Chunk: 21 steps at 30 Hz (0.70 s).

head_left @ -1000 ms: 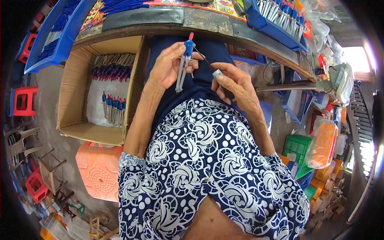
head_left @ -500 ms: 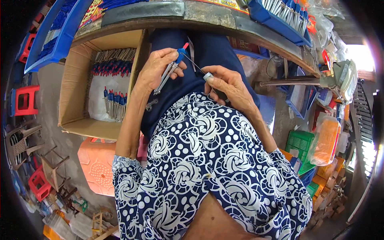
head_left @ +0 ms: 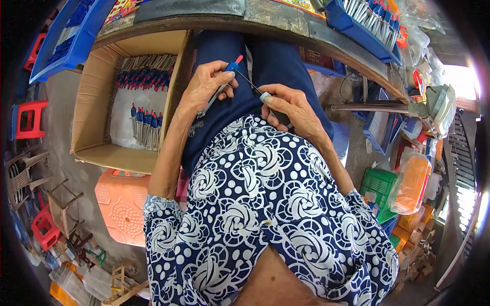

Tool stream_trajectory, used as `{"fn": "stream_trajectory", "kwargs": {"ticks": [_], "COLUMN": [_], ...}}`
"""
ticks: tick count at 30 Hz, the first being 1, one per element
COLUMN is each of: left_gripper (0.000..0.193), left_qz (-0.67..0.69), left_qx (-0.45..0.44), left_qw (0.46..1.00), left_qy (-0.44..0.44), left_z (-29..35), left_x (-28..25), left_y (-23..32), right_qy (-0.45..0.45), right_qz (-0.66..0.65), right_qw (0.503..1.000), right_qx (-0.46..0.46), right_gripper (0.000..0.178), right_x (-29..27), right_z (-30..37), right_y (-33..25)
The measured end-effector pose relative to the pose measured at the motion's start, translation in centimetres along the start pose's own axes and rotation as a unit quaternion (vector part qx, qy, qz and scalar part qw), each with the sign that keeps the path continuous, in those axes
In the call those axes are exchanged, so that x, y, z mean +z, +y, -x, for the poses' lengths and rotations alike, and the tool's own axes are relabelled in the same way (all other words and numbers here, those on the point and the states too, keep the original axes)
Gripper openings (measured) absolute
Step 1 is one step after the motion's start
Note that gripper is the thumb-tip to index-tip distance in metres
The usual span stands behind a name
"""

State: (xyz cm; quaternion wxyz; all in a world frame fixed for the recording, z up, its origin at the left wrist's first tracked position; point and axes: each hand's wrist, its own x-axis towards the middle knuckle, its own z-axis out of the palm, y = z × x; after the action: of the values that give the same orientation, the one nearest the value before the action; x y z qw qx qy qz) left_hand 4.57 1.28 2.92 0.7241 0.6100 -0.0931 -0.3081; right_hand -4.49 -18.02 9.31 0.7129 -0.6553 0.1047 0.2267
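We are taking twelve as straight away from our chest. In our left hand (head_left: pixel 214 84) we are grasping a compass (head_left: pixel 231 67) by its blue head, so it is lying over our left thigh, its long axis running from one o'clock, where the pink knob (head_left: pixel 239 59) is poking out, down to seven, where the metal legs (head_left: pixel 205 108) are showing below the palm. In our right hand (head_left: pixel 291 104) we are gripping a screwdriver (head_left: pixel 249 81); the curled fingers are hiding most of its handle, and thumb and forefinger are pinching its pale collar. From that grip the blue head is lying at about half past ten, and the shaft is pointing straight that way, crossing the compass's axis almost squarely. The left hand is being the nearer one, touching the head, while the right is standing off by the shaft's length. We are judging this crossing angle to be what counts. The shaft's end is reaching the head, though whether it is seating there we cannot tell. At nine o'clock from the left hand a carton (head_left: pixel 92 102) is holding more compasses (head_left: pixel 145 130)
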Motion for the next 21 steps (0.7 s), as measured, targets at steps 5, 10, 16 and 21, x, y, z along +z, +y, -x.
{"fn": "stream_trajectory", "kwargs": {"ticks": [5,10,16,21], "left_gripper": [0.023,0.024,0.024,0.021], "left_qz": [-0.038,-0.07,-0.113,-0.189], "left_qx": [0.009,0.015,0.026,0.032], "left_qw": [0.999,0.997,0.991,0.975], "left_qy": [0.026,0.041,0.065,0.115], "left_z": [-0.1,0.1,0.1,0.2], "left_x": [0.4,0.9,1.3,2.1], "left_y": [-0.4,-0.2,-0.2,0.0], "right_qy": [-0.002,0.001,-0.007,-0.005], "right_qz": [0.0,-0.011,-0.025,-0.055], "right_qw": [1.0,1.0,1.0,0.998], "right_qx": [-0.001,0.005,0.012,0.023], "right_gripper": [0.032,0.032,0.032,0.031], "right_x": [-0.1,-0.1,-0.2,-0.4], "right_z": [0.2,0.1,0.0,0.0], "right_y": [0.1,0.0,0.1,0.4]}}
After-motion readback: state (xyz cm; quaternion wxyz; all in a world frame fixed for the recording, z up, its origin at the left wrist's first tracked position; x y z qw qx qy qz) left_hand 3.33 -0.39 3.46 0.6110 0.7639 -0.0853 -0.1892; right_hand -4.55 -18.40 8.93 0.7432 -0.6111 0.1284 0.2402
